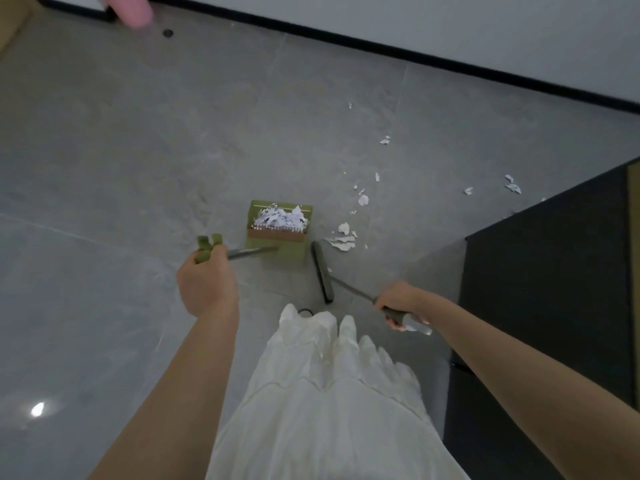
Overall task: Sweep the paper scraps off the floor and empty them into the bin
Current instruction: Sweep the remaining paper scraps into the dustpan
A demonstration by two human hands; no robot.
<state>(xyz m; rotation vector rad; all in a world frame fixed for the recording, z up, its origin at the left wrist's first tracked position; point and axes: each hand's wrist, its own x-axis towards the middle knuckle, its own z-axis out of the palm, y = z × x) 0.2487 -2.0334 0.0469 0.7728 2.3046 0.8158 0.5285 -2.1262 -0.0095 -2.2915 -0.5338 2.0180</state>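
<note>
My left hand [207, 278] grips the green handle of a long-handled green dustpan [278, 230] standing on the grey floor; a heap of white paper scraps [281, 217] lies in its pan. My right hand [398, 306] grips the grey handle of a broom, whose dark head [322, 271] rests on the floor just right of the dustpan. A small pile of scraps [343, 239] lies beside the broom head. More loose scraps [363, 199] are scattered further right and toward the wall, some [512, 184] near the dark cabinet.
A black cabinet [554, 289] stands at the right, close to my right arm. A white wall with a black skirting [381, 46] runs along the top. A pink object [130, 10] is at the top left. My white skirt [329, 393] hangs below.
</note>
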